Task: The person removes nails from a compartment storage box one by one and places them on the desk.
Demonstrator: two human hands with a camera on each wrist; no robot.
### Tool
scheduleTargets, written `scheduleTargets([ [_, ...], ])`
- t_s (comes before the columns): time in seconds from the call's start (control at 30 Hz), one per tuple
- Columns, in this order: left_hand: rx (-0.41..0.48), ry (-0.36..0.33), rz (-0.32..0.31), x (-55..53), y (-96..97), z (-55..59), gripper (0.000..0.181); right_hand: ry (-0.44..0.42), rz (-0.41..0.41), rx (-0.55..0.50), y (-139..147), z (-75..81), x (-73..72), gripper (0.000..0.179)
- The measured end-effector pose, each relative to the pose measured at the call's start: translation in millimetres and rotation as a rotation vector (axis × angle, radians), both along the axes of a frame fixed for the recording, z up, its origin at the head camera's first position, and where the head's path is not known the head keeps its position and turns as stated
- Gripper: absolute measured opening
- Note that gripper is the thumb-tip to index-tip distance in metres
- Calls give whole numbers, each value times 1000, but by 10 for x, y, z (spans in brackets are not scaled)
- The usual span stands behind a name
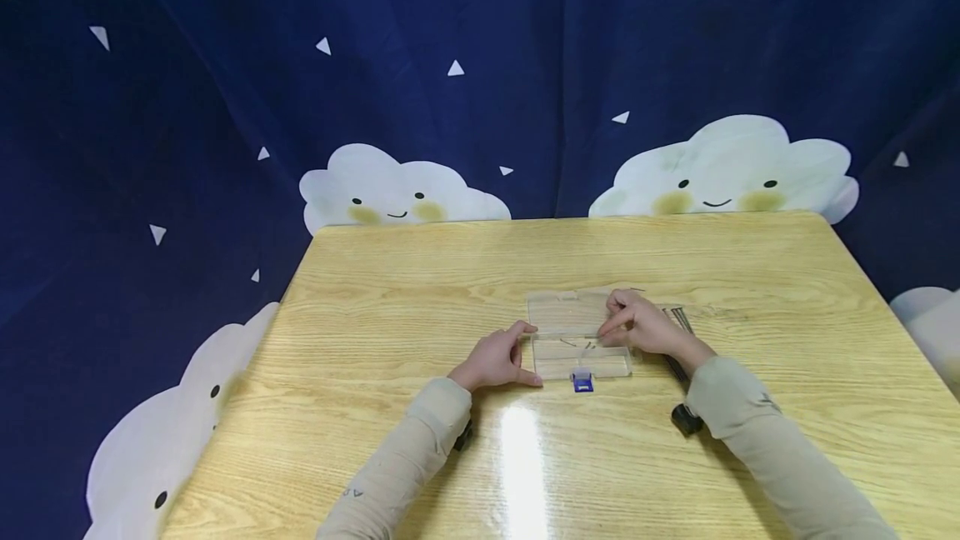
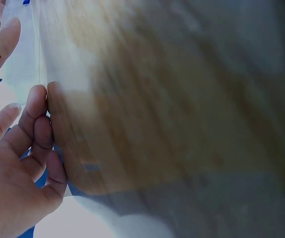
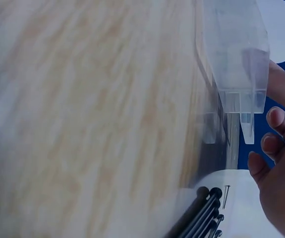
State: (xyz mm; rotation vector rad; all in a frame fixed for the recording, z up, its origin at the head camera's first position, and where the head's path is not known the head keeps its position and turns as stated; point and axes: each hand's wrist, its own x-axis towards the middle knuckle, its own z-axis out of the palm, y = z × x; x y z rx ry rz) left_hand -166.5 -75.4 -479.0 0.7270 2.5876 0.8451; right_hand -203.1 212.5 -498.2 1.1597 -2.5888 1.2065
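Observation:
A clear plastic box stands on the table with its clear lid folded back behind it and a blue latch at its front. Several small screws or nails lie inside. My left hand holds the box's left end, forefinger by the hinge side and thumb at the front corner. My right hand reaches over the right end, one finger pointing down into the box. A short dark nail-like piece shows at that fingertip; I cannot tell whether it is pinched. The other right fingertips curl loosely outside the wall.
Right of the box, partly under my right forearm, lies a bunch of long black screws; a thin silvery nail lies beside them. Another thin piece shows behind the right hand. A dark blue curtain hangs past the table's far edge.

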Motion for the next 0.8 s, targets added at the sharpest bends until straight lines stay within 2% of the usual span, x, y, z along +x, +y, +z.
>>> scheduleTargets([
  [0.23,3,-1,-1,-1,-1,-9,75,92,52,53,-61,-2,-47,13],
  [0.8,-16,9,0,-10,1,-7,74,184,89,94,-179,-37,-89,11],
])
